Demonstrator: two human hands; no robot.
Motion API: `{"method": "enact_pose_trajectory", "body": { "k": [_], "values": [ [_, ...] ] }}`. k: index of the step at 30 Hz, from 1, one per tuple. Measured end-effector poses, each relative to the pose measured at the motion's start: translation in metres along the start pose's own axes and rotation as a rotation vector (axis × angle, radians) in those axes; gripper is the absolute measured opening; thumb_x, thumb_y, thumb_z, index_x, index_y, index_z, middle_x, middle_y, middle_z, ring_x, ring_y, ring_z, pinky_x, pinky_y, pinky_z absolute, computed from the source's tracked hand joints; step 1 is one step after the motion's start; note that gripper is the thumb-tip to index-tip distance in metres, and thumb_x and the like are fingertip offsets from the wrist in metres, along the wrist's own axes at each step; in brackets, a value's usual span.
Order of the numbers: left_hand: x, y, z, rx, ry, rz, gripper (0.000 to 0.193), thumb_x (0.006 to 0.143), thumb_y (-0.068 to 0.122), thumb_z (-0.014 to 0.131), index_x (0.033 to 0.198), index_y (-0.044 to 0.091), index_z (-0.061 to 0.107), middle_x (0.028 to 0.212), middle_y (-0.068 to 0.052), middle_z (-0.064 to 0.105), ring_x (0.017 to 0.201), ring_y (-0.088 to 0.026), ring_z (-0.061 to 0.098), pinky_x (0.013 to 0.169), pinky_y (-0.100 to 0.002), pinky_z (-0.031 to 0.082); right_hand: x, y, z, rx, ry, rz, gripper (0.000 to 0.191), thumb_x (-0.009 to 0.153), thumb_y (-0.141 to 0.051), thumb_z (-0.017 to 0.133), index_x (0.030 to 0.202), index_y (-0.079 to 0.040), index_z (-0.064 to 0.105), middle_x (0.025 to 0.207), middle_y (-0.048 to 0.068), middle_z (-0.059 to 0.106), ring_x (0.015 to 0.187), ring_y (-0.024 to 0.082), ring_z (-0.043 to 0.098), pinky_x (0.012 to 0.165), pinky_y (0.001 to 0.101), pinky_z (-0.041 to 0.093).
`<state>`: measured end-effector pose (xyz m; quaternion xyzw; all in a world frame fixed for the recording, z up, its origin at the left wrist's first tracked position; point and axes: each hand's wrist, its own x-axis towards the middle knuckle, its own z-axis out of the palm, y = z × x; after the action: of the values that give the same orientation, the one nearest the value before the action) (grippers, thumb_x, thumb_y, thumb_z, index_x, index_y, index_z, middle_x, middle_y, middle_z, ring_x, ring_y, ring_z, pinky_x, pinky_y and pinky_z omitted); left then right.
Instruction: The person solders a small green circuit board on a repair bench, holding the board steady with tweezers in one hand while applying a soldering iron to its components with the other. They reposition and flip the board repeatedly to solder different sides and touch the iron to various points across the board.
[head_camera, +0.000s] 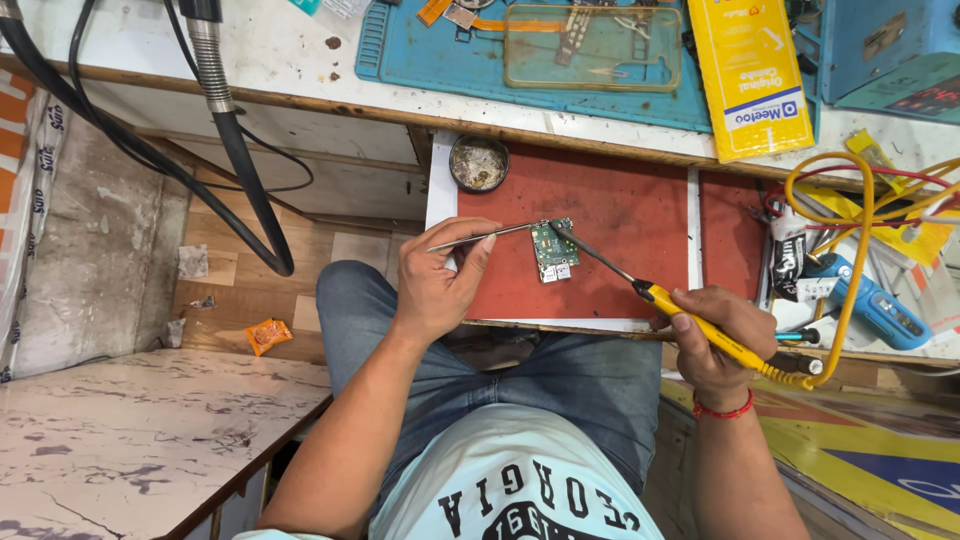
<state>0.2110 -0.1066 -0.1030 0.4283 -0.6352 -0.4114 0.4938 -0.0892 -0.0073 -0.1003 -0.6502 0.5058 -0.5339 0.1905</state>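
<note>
A small green circuit board lies on a red mat atop a pull-out shelf. My left hand pinches metal tweezers, whose tips touch the board's top edge. My right hand grips a yellow-handled soldering iron. Its thin dark tip reaches the board's upper right corner. A yellow cable loops from the iron's handle up to the right.
A round tin stands at the mat's back left. On the bench behind lie a blue work mat with a clear phone case, a yellow box and a blue unit. Black hoses hang left. A blue tool rests right.
</note>
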Motion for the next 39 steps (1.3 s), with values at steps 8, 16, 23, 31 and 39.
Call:
{"method": "enact_pose_trajectory", "body": {
  "k": [8,16,23,31,39],
  "values": [
    [0.003,-0.002,0.001,0.009,0.001,0.018,0.012,0.098,0.006,0.072,0.109,0.002,0.074,0.098,-0.006,0.076,0.077,-0.008,0.066,0.066,-0.023,0.052,-0.003,0.0,0.009,-0.052,0.027,-0.05,0.021,0.1,-0.014,0.068,0.098,0.007,0.067,0.083,0.015,0.07,0.065,0.022,0.073,0.06,0.0275,0.059],
    [0.002,-0.003,0.007,0.0,-0.008,0.003,0.011,0.098,0.005,0.072,0.109,0.002,0.074,0.098,-0.006,0.076,0.076,-0.008,0.065,0.065,-0.023,0.052,-0.004,0.005,0.004,-0.087,0.012,-0.103,0.018,0.099,-0.012,0.068,0.098,0.006,0.067,0.081,0.015,0.07,0.065,0.022,0.073,0.06,0.0277,0.057],
    [0.006,-0.003,0.008,0.017,-0.001,-0.018,0.012,0.097,0.004,0.072,0.109,0.002,0.075,0.099,-0.006,0.076,0.075,-0.008,0.066,0.065,-0.023,0.053,-0.001,0.008,0.004,-0.078,0.031,-0.088,0.02,0.099,-0.015,0.068,0.098,0.004,0.068,0.08,0.013,0.07,0.066,0.021,0.073,0.059,0.0263,0.057],
    [0.01,-0.004,0.014,0.036,-0.022,-0.03,0.013,0.097,0.004,0.072,0.109,0.003,0.074,0.101,-0.007,0.077,0.079,-0.009,0.069,0.068,-0.023,0.054,-0.001,0.013,-0.001,-0.181,0.0,-0.127,0.018,0.1,-0.013,0.068,0.101,0.005,0.069,0.083,0.015,0.071,0.068,0.023,0.071,0.063,0.0284,0.056],
    [0.006,-0.001,0.011,0.055,0.008,0.048,0.014,0.098,0.004,0.072,0.112,0.001,0.073,0.106,-0.01,0.076,0.092,-0.014,0.075,0.08,-0.027,0.059,0.002,0.009,0.004,-0.127,-0.001,-0.136,0.018,0.099,-0.014,0.068,0.1,0.004,0.068,0.08,0.015,0.07,0.072,0.024,0.072,0.064,0.0286,0.057]
  ]
}}
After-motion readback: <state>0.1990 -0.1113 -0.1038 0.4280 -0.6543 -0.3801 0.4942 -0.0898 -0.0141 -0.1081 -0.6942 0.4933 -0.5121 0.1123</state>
